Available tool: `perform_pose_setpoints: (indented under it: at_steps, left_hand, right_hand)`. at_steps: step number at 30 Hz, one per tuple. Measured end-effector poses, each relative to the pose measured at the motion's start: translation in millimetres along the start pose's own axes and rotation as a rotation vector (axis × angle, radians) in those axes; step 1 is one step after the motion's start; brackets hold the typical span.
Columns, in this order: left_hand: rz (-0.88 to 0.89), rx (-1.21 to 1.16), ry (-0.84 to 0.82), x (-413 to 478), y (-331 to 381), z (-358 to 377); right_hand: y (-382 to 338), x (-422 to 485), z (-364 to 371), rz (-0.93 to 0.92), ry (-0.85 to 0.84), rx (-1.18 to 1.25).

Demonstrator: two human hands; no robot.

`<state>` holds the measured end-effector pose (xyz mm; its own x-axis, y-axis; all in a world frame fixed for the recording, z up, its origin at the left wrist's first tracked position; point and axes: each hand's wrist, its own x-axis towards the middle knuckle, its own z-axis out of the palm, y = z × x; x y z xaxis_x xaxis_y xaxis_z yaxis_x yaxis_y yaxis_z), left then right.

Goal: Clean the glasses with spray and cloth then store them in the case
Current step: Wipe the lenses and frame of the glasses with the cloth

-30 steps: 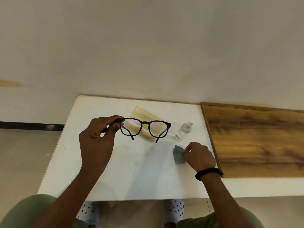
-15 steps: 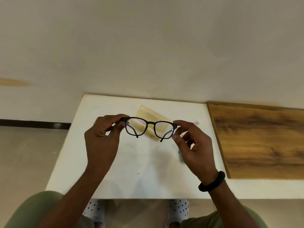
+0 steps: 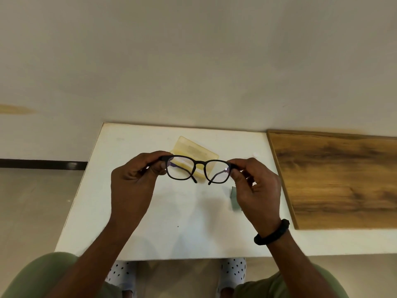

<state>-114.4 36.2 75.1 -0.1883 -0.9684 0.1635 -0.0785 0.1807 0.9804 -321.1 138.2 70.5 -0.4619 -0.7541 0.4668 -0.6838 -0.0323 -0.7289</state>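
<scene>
We are holding the black glasses up in the air with both hands, above the white surface. Our left hand is pinching the left corner of the frame between the thumb and the fingers. Our right hand is pinching the right corner the same way. So both hands are closed tight on the glasses, one at each end. The two arms of the glasses are folding out toward us and hanging down a little, and the lenses are facing away from us.

Behind the glasses, the yellow see-through case is lying flat on the surface, near the far edge. We are seeing part of it through the lenses.

The small grey-green cloth is lying on the surface just beside our right hand. Our hand is hiding part of it. A tiny bit of a white thing is peeking out above our right fingers, but we cannot tell what it is.

We are wearing a black band on our right wrist. To the right, a brown wooden board is lying on the surface. Down low we are seeing our green trousers and our spotted white slippers.
</scene>
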Motion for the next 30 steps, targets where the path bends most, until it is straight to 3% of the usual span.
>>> perform_pose_setpoints:
  at_steps: [5, 13, 21, 30]
  left_hand:
    - [-0.123, -0.257, -0.018, 0.1, 8.7, 3.2]
    - [-0.207, -0.356, -0.085, 2.6, 4.1, -0.9]
    - [-0.174, -0.237, -0.045, 2.6, 1.4, -1.8]
    - [-0.086, 0.027, -0.039, 2.4, -8.1, 2.0]
  right_hand:
    - [-0.4, -1.6, 0.4, 0.023, 0.004, -0.003]
    - [-2.2, -2.7, 4.3, 0.055, -0.05, 0.002]
    - [-0.8, -2.5, 5.3, 0.093, -0.055, 0.043]
    - [-8.5, 0.2, 4.4, 0.336, -0.015, 0.435]
